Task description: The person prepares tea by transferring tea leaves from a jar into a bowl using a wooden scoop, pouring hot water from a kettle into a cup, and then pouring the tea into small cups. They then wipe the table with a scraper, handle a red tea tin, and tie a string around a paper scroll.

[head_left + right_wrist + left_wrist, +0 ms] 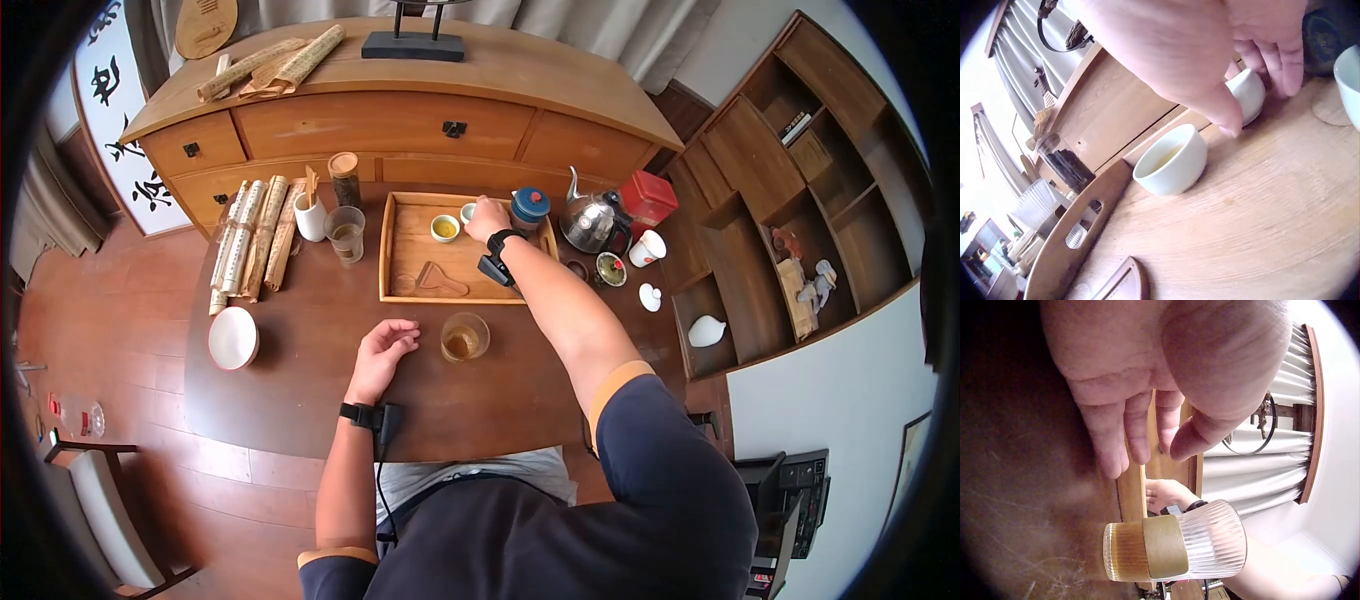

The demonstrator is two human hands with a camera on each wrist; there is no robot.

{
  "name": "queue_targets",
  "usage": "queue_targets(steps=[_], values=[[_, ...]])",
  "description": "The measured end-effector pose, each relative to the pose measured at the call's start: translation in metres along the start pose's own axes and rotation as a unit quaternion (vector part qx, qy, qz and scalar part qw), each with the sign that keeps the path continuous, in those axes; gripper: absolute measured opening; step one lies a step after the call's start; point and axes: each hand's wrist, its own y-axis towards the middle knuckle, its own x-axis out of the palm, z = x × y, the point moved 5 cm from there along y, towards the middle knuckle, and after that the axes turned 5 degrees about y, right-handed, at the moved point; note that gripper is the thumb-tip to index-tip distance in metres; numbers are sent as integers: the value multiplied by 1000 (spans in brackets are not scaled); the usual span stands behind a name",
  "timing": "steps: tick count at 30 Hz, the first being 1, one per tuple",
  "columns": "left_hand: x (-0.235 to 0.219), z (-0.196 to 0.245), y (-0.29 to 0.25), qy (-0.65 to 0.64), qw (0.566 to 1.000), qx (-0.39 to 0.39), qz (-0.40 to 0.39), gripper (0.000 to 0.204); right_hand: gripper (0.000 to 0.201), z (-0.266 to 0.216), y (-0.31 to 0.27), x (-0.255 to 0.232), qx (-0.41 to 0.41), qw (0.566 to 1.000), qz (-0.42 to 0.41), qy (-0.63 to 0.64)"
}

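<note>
My right hand [487, 218] [1210, 56] reaches over the wooden tray [400, 197] and holds a small pale cup [467, 212] [1249, 98] between thumb and fingers. Beside it on the tray stands a similar cup [445, 229] [1174, 164] with yellow-green liquid. A third pale cup [1350, 84] shows at the right edge of the right wrist view. My left hand [385, 355] [1160, 375] is at the table, fingers loosely bent and holding nothing. To its right stands a ribbed glass [465, 338] [1166, 545] with a band and amber liquid.
A blue lidded pot [530, 205] stands at the tray's right side, a steel kettle [593, 222] and red tin [648, 198] beyond. Left of the tray are another glass [345, 235], a lidded jar [344, 180], a white holder [310, 217], paper scrolls [250, 240] and a white bowl [233, 338].
</note>
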Motion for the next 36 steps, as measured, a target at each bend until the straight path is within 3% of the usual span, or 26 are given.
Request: queue_targets(steps=[5, 8, 9, 12, 13, 16, 19, 28, 36], values=[[1, 1, -1, 17, 1000, 3, -1, 24, 44, -4, -12, -11, -31, 999, -5, -6], [1, 1, 0, 3, 1000, 4, 2, 25, 43, -19, -32, -27, -55, 996, 65, 37], [1, 2, 0, -5, 1000, 4, 3, 25, 39, -20, -34, -26, -97, 986, 121, 54], [0, -1, 1, -11, 1000, 0, 2, 25, 40, -42, -66, -48, -132, 976, 172, -10], [0, -2, 1, -9, 1000, 0, 2, 25, 45, -43, -68, -48, -100, 984, 140, -43], [0, -2, 1, -6, 1000, 4, 3, 24, 48, -33, -62, -30, -102, 983, 153, -21], [-1, -5, 1, -4, 1000, 5, 5, 24, 51, -38, -62, -19, -158, 977, 142, 7], [1, -1, 0, -8, 1000, 3, 4, 25, 75, -62, -70, -20, -102, 990, -10, -95], [-1, -4, 1, -13, 1000, 4, -2, 26, 68, -64, -64, -11, -91, 990, -21, -104]])
